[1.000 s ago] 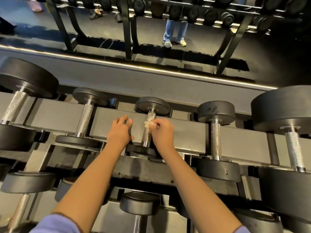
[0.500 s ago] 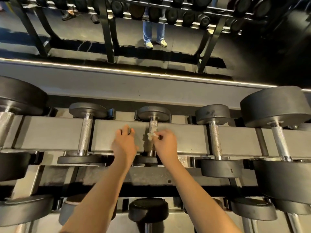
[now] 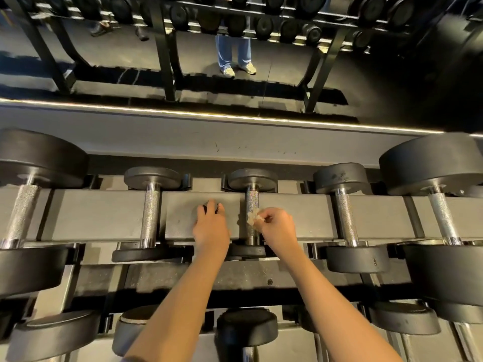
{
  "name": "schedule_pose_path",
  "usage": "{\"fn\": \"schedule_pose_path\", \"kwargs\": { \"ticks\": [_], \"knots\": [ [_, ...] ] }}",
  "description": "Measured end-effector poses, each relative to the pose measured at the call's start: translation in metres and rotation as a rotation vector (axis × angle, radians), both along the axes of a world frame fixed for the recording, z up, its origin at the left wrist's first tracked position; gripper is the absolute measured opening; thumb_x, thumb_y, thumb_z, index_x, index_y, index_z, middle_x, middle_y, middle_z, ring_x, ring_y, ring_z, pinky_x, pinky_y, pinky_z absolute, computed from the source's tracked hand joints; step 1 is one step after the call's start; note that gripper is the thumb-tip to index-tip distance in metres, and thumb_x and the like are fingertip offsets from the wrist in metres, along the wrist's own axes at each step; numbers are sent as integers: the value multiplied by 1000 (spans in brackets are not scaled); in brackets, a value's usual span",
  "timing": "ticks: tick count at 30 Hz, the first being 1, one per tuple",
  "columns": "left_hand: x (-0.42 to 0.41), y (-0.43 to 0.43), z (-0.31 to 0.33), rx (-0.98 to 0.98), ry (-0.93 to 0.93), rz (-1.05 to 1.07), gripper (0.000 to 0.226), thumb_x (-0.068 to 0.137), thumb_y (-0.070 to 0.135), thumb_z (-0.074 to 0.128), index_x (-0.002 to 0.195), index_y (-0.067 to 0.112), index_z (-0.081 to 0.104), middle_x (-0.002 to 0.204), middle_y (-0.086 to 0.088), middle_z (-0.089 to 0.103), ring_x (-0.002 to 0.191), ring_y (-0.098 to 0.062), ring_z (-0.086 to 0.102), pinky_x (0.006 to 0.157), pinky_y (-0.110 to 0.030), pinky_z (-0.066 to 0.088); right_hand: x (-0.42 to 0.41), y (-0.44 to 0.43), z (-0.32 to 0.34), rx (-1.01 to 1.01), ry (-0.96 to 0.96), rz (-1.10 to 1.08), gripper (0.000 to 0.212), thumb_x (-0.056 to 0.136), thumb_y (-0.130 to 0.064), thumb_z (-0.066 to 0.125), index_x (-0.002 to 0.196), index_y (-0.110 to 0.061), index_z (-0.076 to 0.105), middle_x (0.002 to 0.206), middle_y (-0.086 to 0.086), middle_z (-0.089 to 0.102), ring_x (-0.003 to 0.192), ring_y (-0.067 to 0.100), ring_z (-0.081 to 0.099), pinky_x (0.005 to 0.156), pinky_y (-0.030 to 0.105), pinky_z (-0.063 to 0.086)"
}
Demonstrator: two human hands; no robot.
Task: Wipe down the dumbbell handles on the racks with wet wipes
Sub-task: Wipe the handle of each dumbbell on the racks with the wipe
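A small crumpled wet wipe [image 3: 253,216] is pinched in my right hand [image 3: 277,227] and pressed against the knurled chrome handle [image 3: 252,198] of the middle dumbbell on the top rack tier. My left hand [image 3: 211,227] rests with straight fingers on the grey rack panel [image 3: 183,215] just left of that handle. Other dumbbells flank it: one handle [image 3: 150,212] to the left, another handle [image 3: 346,215] to the right. The lower part of the middle handle is partly hidden by my right hand.
Large dumbbells sit at the far left [image 3: 23,212] and far right [image 3: 443,215] of the tier. A lower tier holds more dumbbells [image 3: 247,327]. Behind the rack a mirror shows a second rack [image 3: 167,48] and a person's legs [image 3: 235,53].
My right hand with the wipe has slid down the middle handle toward me. The view shifted a little; my left hand stays on the panel.
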State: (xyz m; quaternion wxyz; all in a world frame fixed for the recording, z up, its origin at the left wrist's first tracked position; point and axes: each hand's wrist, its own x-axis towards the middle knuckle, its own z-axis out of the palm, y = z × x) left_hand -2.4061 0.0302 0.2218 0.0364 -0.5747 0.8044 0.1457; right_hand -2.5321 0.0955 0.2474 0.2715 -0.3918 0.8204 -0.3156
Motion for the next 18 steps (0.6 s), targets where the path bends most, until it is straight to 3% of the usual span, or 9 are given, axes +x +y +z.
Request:
{"fn": "schedule_pose_path", "kwargs": {
  "ticks": [2,5,8,12,14,16,18],
  "knots": [
    [0,-1,0,5,-9,0,73,87,32,66,147,19,27,152,0,19,137,-24,19,92,-33,46,1,-15,8,-19,40,-23,11,87,-8,62,80,-5,70,82,4,67,77,20,61,69,34,53],
    [0,-2,-1,18,-14,-3,72,88,33,65,147,20,27,152,0,20,136,-24,20,92,-33,46,4,-29,11,-80,87,-101,10,89,-11,61,90,-11,71,89,-4,60,74,9,52,61,18,41],
    [1,-3,-1,29,-10,-8,72,88,34,65,148,21,27,152,0,19,136,-24,20,92,-33,47,7,-21,1,-86,143,-83,12,89,-15,63,96,-11,71,103,1,62,83,9,51,67,17,35],
    [1,-3,3,67,-26,-19,74,88,33,65,148,23,23,155,0,13,137,-25,18,90,-34,47,13,5,-8,-5,128,-57,15,88,-19,65,98,-11,73,97,-3,60,81,8,50,58,11,31],
    [4,-1,5,77,-17,-31,71,90,32,62,149,24,23,157,1,10,140,-25,14,93,-34,46,14,10,-7,1,91,-68,13,86,-19,66,94,-13,74,94,-2,63,80,11,53,59,15,34],
    [11,0,6,83,73,-44,61,92,33,59,146,27,30,156,3,17,139,-21,18,98,-35,42,16,14,-3,-40,17,-120,10,86,-17,65,91,-15,73,84,-3,64,76,13,57,60,20,42],
    [16,4,6,153,336,-66,51,94,30,57,142,26,40,147,3,35,132,-16,33,103,-33,35,19,18,2,-116,-116,-229,8,85,-16,66,93,-16,68,81,-5,65,75,13,62,65,24,53]
  ]
}}
